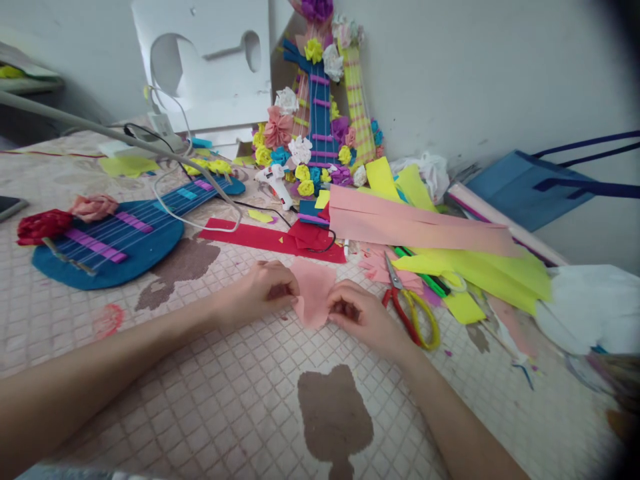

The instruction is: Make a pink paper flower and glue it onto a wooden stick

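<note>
Between my two hands a small piece of pink crepe paper (315, 293) is held just above the table. My left hand (265, 288) pinches its left edge between thumb and fingers. On the opposite edge, my right hand (357, 310) has its thumb and fingertips closed on the paper. Red paper strips (250, 239) lie just beyond the hands. Scissors (407, 307) with red and yellow handles rest to the right of my right hand, blades pointing away. Pink paper scraps (380, 263) lie near the blades.
At left lies a blue guitar-shaped craft (145, 233) with paper flowers. A white glue gun (275, 183), its cord and a pale cable (200, 220) sit behind. Pink sheets (415, 223) and yellow sheets (480, 270) cover the right. More decorated guitars (320, 113) lean on the wall.
</note>
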`<state>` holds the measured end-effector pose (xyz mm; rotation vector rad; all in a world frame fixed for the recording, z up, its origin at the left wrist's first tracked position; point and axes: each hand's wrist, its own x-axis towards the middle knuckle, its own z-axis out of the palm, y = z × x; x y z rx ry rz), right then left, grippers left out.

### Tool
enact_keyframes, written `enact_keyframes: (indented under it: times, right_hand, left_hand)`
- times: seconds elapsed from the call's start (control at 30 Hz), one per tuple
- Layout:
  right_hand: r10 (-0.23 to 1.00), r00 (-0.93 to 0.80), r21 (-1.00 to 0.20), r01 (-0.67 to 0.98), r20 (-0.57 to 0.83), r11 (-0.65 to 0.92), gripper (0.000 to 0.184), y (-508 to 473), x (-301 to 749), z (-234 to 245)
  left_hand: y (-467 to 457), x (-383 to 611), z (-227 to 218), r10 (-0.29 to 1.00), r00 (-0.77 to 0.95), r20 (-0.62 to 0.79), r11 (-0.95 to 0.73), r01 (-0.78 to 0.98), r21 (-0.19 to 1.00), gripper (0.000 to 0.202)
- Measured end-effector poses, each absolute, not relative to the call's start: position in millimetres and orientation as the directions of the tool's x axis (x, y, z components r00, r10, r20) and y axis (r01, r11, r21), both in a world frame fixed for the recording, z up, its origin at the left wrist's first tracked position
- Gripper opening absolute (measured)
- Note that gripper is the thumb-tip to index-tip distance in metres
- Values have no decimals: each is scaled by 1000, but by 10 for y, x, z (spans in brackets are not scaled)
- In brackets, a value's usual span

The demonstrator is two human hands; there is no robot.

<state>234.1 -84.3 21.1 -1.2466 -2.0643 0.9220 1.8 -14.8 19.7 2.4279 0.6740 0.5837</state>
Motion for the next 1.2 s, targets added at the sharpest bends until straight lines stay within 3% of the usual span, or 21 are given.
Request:
enact_keyframes:
  times: [0.17,0.5,0.57,0.73,0.9,1.2]
  right_hand:
    - [889,-448,-760,546,90,352,6,-857,2329,242]
    - [943,-282,-691,647,177,323,14,-902,2157,142]
    - [940,-311,-701,640,140,316,14,-911,2173,177]
    - [865,-501,-766,545,29,341,37,-909,2298,284]
    - [852,-521,-774,522,44,359,33,-890,2354,286]
    - [844,-536,-734,574,-2,363,44,-907,2362,325]
  left_hand:
    - [-137,8,189,544,806,234,-733,321,600,9]
    - [-209,99,132,642,729,238,-689,411,597,7]
    - [-201,89,136,640,734,229,-684,408,604,7]
    - [-148,21,199,583,788,198,-696,359,622,7]
    - [-113,-14,278,539,827,163,-706,337,623,11]
    - [-230,41,163,794,593,135,-492,494,717,10]
